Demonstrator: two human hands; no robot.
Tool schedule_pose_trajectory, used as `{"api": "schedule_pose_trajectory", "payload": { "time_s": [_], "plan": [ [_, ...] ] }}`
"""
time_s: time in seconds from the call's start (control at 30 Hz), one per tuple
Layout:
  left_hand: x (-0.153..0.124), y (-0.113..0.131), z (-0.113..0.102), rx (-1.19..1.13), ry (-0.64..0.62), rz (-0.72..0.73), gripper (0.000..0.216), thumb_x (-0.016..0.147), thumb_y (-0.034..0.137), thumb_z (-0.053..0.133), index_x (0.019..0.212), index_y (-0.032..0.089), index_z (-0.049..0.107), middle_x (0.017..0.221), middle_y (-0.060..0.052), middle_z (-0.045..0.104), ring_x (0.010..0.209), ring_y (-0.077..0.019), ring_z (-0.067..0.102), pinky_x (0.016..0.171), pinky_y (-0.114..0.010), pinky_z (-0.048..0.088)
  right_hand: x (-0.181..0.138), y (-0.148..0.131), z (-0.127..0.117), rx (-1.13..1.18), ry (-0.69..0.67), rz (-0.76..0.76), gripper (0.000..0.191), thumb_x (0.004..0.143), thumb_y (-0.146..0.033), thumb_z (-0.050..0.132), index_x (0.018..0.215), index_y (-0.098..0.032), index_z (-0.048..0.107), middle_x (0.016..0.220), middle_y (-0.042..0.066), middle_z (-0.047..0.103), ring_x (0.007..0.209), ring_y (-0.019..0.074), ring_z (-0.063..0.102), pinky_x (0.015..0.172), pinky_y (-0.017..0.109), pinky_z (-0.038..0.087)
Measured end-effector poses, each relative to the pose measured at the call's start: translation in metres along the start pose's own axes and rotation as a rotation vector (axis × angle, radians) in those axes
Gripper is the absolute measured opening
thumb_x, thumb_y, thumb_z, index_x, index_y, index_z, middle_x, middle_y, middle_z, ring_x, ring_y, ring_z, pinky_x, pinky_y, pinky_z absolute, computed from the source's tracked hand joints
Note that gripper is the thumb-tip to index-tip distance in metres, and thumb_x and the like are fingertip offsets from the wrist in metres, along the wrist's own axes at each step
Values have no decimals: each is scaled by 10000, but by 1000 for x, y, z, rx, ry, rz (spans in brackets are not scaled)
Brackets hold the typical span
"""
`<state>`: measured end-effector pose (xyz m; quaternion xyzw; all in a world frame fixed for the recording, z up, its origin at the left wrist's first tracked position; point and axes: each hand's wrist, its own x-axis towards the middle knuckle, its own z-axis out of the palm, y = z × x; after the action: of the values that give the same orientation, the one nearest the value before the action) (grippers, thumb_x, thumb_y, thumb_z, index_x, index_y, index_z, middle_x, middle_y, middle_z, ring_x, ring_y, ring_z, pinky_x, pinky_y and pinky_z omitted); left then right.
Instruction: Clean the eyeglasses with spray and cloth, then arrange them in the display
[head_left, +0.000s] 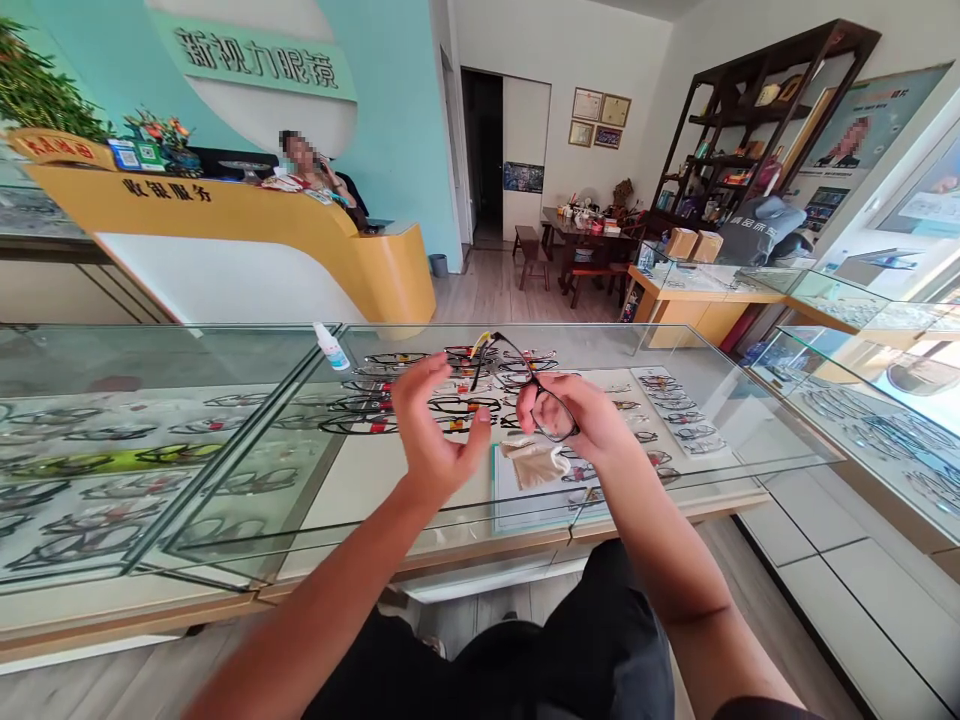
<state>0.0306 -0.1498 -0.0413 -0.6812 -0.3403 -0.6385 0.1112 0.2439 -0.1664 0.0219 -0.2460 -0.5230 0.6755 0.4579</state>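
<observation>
A pair of black-rimmed eyeglasses [553, 414] is in my right hand [589, 412], held above the glass display case. My right fingers pinch the frame near one lens, and a fingertip shows through that lens. One temple arm reaches up and leftward, with yellow on its inner side. My left hand [435, 425] hovers left of the eyeglasses, fingers and thumb apart, with nothing in it. Beneath both hands, rows of eyeglass frames [363, 427] lie inside the case. A beige cloth pouch [534, 464] with a white drawstring lies below my right hand.
A small white bottle [331, 347] stands on the glass display case [360, 545] at the left. More cases [814, 455] line the right side. A person [319, 172] sits behind the yellow counter [386, 270]; another person [761, 232] in grey bends over at the far right.
</observation>
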Motion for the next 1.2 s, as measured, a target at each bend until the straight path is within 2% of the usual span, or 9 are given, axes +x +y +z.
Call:
{"api": "schedule_pose_trajectory", "payload": {
  "time_s": [0.13, 0.27, 0.5, 0.67, 0.83, 0.93, 1.0, 1.1, 1.2],
  "plan": [
    [21, 11, -20, -52, -139, -59, 841, 951, 535, 791, 1662, 236, 454, 1610, -179, 615, 1485, -363, 601, 1217, -550, 529, 2, 4, -3, 17, -70, 130, 424, 830, -608, 812, 788, -186, 816, 716, 53, 763, 683, 174, 658, 676, 288, 553],
    [26, 18, -27, -79, -261, -105, 807, 928, 547, 868, 1610, 246, 559, 1513, -148, 718, 1383, -342, 691, 1197, -527, 559, 2, 2, -5, -130, -110, 59, 373, 914, -528, 773, 757, -192, 813, 738, 51, 780, 727, 184, 690, 756, 311, 549],
    [40, 13, -32, -56, -235, -33, 708, 876, 575, 932, 1479, 290, 695, 1418, -101, 785, 1302, -328, 744, 1176, -493, 583, 5, -14, -2, -371, -202, -103, 339, 1015, -375, 653, 782, -218, 844, 802, 32, 810, 791, 196, 699, 885, 362, 554],
    [72, 4, -38, -40, -269, 55, 687, 863, 592, 939, 1434, 278, 722, 1365, -88, 809, 1246, -310, 771, 1153, -473, 604, 19, -43, 3, -480, -243, -162, 383, 1033, -379, 612, 761, -231, 839, 794, 30, 819, 769, 189, 678, 856, 365, 566],
    [110, -10, -32, 26, -176, 172, 629, 877, 608, 919, 1374, 271, 735, 1315, -98, 817, 1206, -306, 784, 1119, -494, 637, 41, -83, 9, -659, -286, -250, 389, 1054, -369, 591, 795, -229, 846, 799, 28, 811, 776, 186, 669, 835, 367, 574],
    [134, -18, -24, 82, -84, 240, 649, 860, 610, 934, 1376, 282, 717, 1301, -96, 811, 1197, -309, 783, 1087, -507, 657, 51, -106, 12, -859, -201, -374, 376, 1084, -394, 611, 833, -223, 831, 840, 23, 801, 789, 175, 665, 794, 359, 547],
    [149, -23, -20, 93, -3, 292, 654, 860, 564, 950, 1403, 299, 701, 1310, -89, 802, 1208, -317, 775, 1079, -523, 656, 55, -117, 15, -1020, -92, -550, 374, 1109, -425, 608, 870, -229, 819, 893, 24, 797, 845, 184, 683, 822, 374, 544],
    [164, -26, -15, 84, 164, 317, 685, 844, 484, 982, 1443, 343, 684, 1315, -77, 791, 1216, -334, 759, 1052, -554, 651, 59, -119, 20, -1144, 180, -901, 256, 1101, -468, 651, 1147, -273, 809, 1135, 45, 803, 1088, 237, 715, 995, 442, 564],
    [170, -29, -11, 69, 303, 248, 688, 845, 444, 987, 1457, 385, 677, 1322, -76, 776, 1213, -337, 744, 998, -564, 660, 65, -105, 24, -1100, 455, -1107, 404, 1034, -464, 748, 1403, -313, 683, 1363, 80, 735, 1219, 276, 693, 1029, 484, 587]
  ]
}}
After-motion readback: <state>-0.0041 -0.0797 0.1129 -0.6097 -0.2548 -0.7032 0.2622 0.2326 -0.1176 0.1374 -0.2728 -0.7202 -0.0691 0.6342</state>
